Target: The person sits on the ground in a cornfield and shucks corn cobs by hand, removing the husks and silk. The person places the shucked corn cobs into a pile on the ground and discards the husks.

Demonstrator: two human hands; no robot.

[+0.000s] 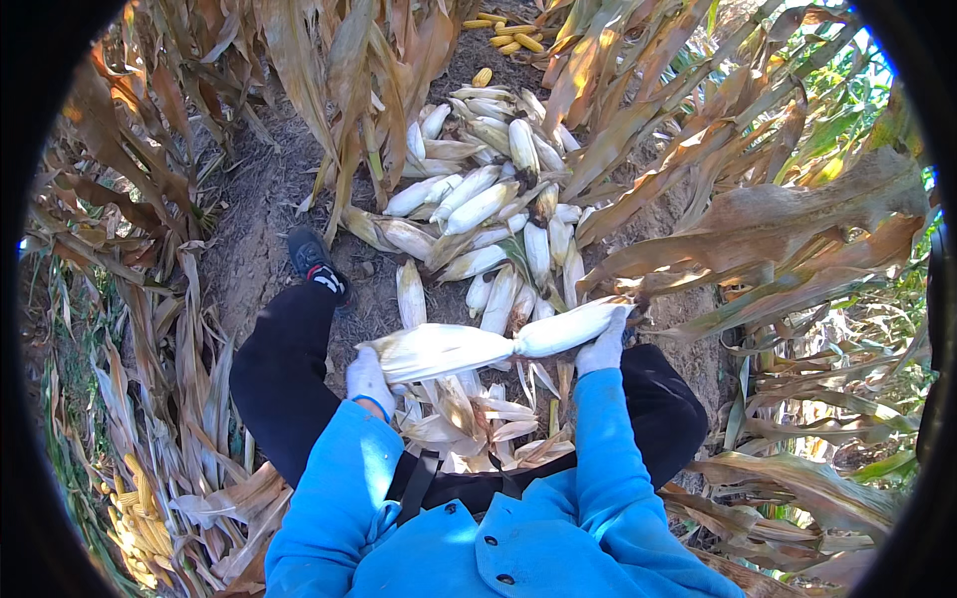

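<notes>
Between my two hands an ear of corn in pale husk is stretched out sideways, with a bundle of peeled-back husk joined to it at a narrow neck. My left hand, in a white glove, grips the free end of that husk bundle. At the ear's other end, by its dark tip, my right hand is closed around it, also gloved. Beyond them lies a heap of unpeeled corn ears on the soil. Loose torn husks lie between my legs, under the held husk.
Dry corn stalks and leaves stand on the left and lean in from the right. Peeled yellow ears lie at the far top and in a pile at the lower left. My shoe rests beside the heap.
</notes>
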